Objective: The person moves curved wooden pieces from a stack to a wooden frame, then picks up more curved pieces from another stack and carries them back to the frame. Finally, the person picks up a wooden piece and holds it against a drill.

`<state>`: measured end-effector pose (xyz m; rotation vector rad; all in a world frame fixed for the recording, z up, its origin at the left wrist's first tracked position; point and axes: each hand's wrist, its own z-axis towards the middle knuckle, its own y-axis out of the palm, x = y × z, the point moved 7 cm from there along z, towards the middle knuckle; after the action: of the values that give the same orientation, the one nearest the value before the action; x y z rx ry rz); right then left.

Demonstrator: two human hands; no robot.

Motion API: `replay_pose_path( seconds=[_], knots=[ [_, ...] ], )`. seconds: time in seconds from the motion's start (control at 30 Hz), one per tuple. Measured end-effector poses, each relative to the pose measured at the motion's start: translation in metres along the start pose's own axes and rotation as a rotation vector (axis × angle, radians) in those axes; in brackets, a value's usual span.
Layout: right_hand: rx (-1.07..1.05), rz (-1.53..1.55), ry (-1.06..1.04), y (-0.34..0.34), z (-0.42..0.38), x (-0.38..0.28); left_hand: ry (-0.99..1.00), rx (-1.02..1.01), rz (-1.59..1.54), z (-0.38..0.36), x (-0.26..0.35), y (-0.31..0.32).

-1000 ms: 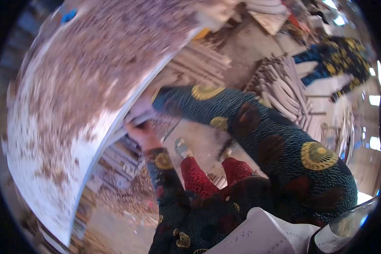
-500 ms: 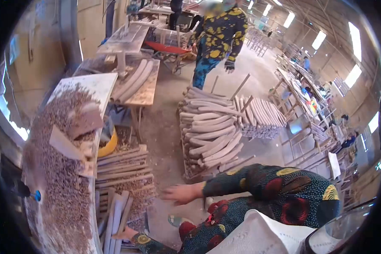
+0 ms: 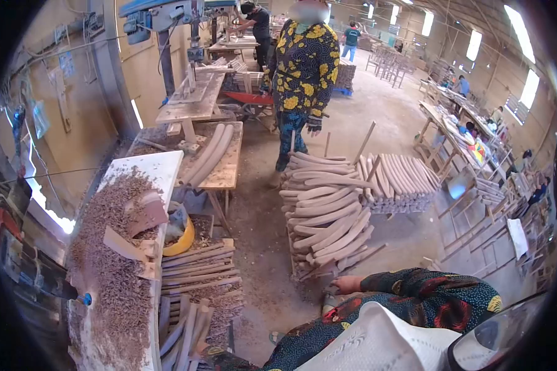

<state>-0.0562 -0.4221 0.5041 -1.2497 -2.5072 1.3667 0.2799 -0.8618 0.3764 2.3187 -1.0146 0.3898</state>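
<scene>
At the lower edge, my left hand (image 3: 199, 347) is partly visible among loose wooden sticks (image 3: 189, 324), its fingers around one of them; the grip is small and partly hidden. My right hand (image 3: 346, 284) hangs low in front of me, below the near end of a large pile of curved wooden pieces (image 3: 331, 210). Its fingers point down and are hard to make out, and I see nothing held in it. A stack of straight wooden sticks (image 3: 201, 269), strewn with shavings, lies just beyond my left hand.
A white-topped table (image 3: 158, 170) covered in wood shavings stands at left, with a drill-like machine (image 3: 68, 290) over it. A yellow-rimmed container (image 3: 182, 238) sits beside it. Another person (image 3: 303, 68) stands beyond the pile. Workbenches (image 3: 445, 127) line the right.
My view has tilted up, showing more of the workshop. My right hand has moved right, away from the stick stack, and its spread fingers now point down. My left hand stays at the loose sticks.
</scene>
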Motion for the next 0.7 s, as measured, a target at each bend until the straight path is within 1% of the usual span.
replay_pose_path(
  seconds=[0.13, 0.2, 0.27, 0.37, 0.47, 0.57, 0.6, 0.7],
  knots=[
    [-0.050, 0.113, 0.101, 0.004, -0.018, 0.012, -0.029, -0.005, 0.012, -0.002, 0.009, -0.012],
    [-0.051, 0.094, 0.074, 0.012, -0.018, 0.022, -0.050, -0.004, 0.016, -0.003, 0.015, -0.019],
    [-0.110, 0.101, 0.149, 0.006, -0.026, 0.015, -0.052, -0.003, 0.015, -0.004, 0.023, -0.027],
    [-0.051, 0.096, 0.157, 0.017, -0.020, 0.019, -0.065, -0.006, 0.010, -0.004, 0.029, -0.040],
    [-0.108, 0.025, 0.111, 0.034, -0.007, 0.018, -0.078, -0.010, 0.043, -0.006, 0.037, -0.040],
    [-0.136, 0.038, 0.061, 0.047, 0.003, 0.011, -0.087, -0.023, 0.078, -0.011, 0.039, -0.036],
    [-0.111, 0.085, 0.048, 0.048, 0.005, 0.004, -0.097, -0.023, 0.087, -0.010, 0.037, -0.035],
    [-0.122, 0.088, 0.000, 0.048, 0.003, -0.018, -0.113, -0.036, 0.092, -0.011, 0.031, -0.034]
  ],
)
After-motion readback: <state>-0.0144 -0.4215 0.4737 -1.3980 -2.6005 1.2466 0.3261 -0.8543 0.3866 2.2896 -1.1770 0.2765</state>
